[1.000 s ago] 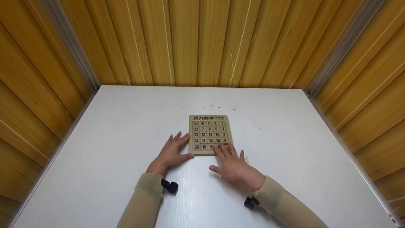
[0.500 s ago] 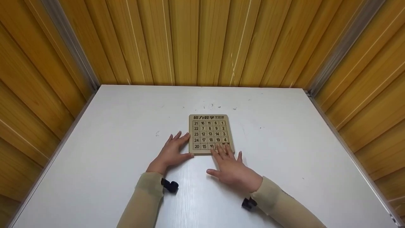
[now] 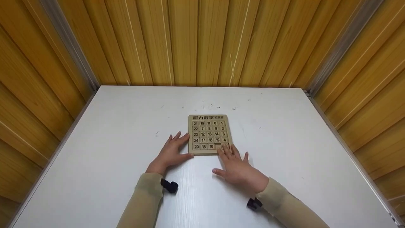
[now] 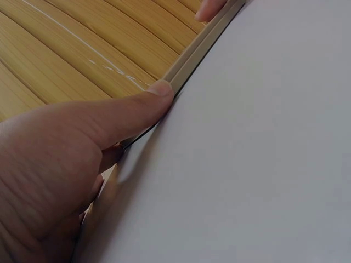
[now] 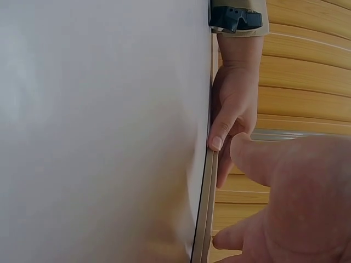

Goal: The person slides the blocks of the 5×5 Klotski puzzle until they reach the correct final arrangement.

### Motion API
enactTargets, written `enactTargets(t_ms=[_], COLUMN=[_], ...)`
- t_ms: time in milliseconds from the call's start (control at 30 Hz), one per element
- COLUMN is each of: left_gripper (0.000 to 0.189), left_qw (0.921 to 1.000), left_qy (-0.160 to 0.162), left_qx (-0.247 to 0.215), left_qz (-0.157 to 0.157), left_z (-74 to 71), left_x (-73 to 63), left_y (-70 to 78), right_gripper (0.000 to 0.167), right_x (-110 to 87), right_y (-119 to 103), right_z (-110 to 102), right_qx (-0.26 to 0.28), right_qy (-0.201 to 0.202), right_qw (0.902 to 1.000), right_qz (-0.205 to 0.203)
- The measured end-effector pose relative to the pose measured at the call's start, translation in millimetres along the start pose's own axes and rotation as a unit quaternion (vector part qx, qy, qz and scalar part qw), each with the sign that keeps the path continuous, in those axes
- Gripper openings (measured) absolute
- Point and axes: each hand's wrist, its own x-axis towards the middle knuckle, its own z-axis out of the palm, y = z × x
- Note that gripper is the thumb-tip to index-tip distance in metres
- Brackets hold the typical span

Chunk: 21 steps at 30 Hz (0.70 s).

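Note:
A wooden number sliding puzzle [image 3: 204, 152] lies flat on the white table, with numbered tiles in rows. My left hand [image 3: 171, 153] rests at its lower left corner: a fingertip touches the left side, the thumb the front edge. In the left wrist view the thumb [image 4: 159, 89] presses against the puzzle's edge [image 4: 192, 57]. My right hand [image 3: 240, 171] has its fingers extended over the bottom right of the board, covering the last spot of the bottom row. Right of the 10 tile [image 3: 211, 146], a bare slot [image 3: 218, 146] shows partly. The right thumb stays off the board.
The white table [image 3: 126, 117] spreads around the puzzle, with small dark marks [image 3: 218, 107] behind it. Yellow wood-look panels [image 3: 183, 44] stand at the back and both sides. Each wrist wears a small black camera [image 3: 170, 186].
My right hand shifts slightly left and toward me, then back right, its fingertips on the bottom row. Where the 5 tile was, a bare slot now shows. My left hand stays in place.

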Motion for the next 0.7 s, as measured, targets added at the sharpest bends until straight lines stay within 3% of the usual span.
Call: enactTargets(t_ms=[200,700], left_gripper=[0.089,0.089], left_qw=[1.0,1.0], left_qy=[-0.004,0.0], left_qx=[0.0,0.002], left_qz=[0.007,0.005], left_z=[-1.4,-1.1], left_x=[-0.4,-0.4], left_y=[-0.4,1.1], right_gripper=[0.091,0.091], right_x=[-1.5,6.9], right_y=[0,-37], right_z=[-2,4], right_qx=[0.006,-0.003], right_qy=[0.001,-0.015], right_qw=[1.0,0.9989], right_qz=[0.0,-0.043])
